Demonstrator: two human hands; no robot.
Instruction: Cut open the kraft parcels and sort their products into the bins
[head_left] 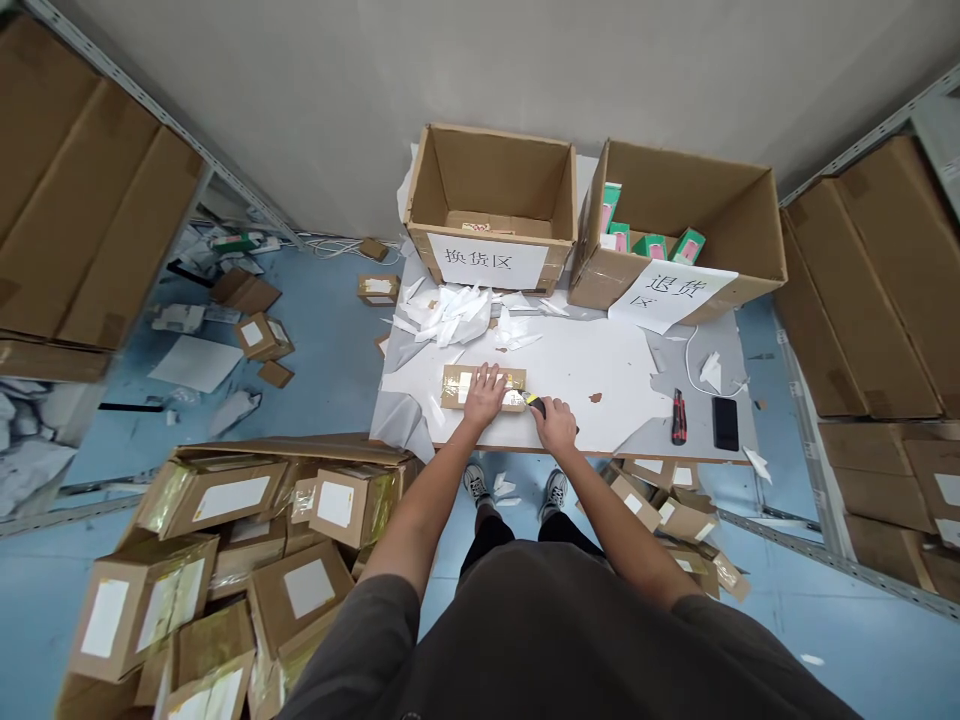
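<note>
A small taped cardboard box [454, 388] with white labels lies flat on the table near its front edge. My left hand [486, 393] rests on top of it, fingers spread and stretched out. In my right hand [556, 425] is a yellow and black utility knife [535, 403], the fingers wrapped round its handle. The knife's tip points at the box's right end; I cannot tell whether the blade touches it. Torn white paper scraps [457, 316] lie just behind the box.
Two large open cartons with paper signs, the left carton [491, 190] and the right carton [690, 200], stand at the table's back. A red and black cutter [679, 417] and a phone [725, 423] lie to the right. A big carton of parcels [225, 500] stands at lower left.
</note>
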